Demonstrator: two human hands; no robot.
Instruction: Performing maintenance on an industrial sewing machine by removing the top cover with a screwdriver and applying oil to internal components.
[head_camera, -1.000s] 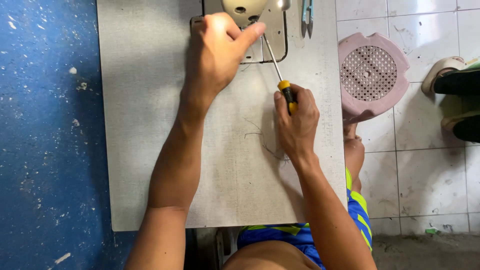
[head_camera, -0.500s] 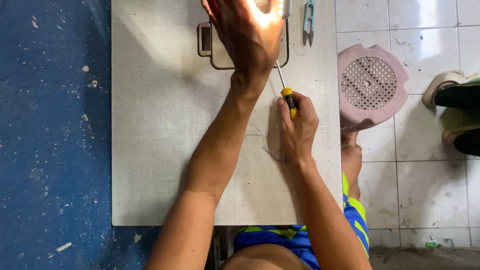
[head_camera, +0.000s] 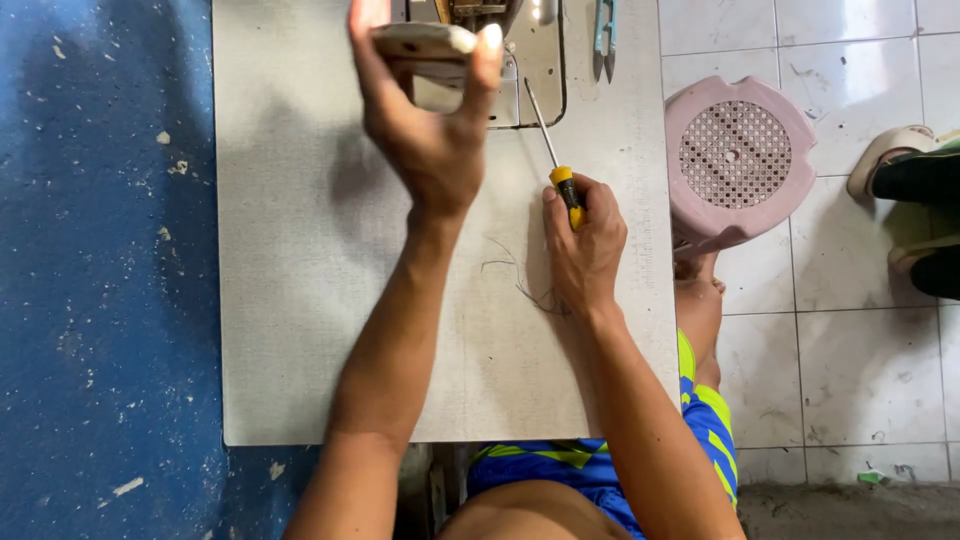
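**Table, machine bed, two hands: screwdriver aimed at the bed**

- Table (head_camera: 330, 330): grey, flat top; landmark for all entries below. Blue floor on its left, white tiles on its right.
- Stool (head_camera: 738, 160): pink, perforated top, on the tiles just off the table's right edge.
- Machine bed (head_camera: 535, 85): metal plate let into the table's far edge, centre-right; partly hidden by the left hand.
- Left hand (head_camera: 425, 140): raised above the table, over the near-left corner of the bed, palm toward the camera. Fingers and thumb pinched on a cover (head_camera: 422, 42), a small pale flat piece held clear of the bed.
- Right hand (head_camera: 585, 250): resting on the table, right of centre, well nearer the screwdriver than the left. Fingers closed round the handle.
- Screwdriver (head_camera: 556, 160): yellow-and-black handle in the right fist; shaft runs away from the fingers toward the table's far edge, slightly leftward, tip over the bed's near part. Whether it touches cannot be told.
- Snips (head_camera: 603, 25): blue, at the far edge, right of the bed.
- Threads (head_camera: 515, 280): dark loose strands on the table, just left of the right wrist.
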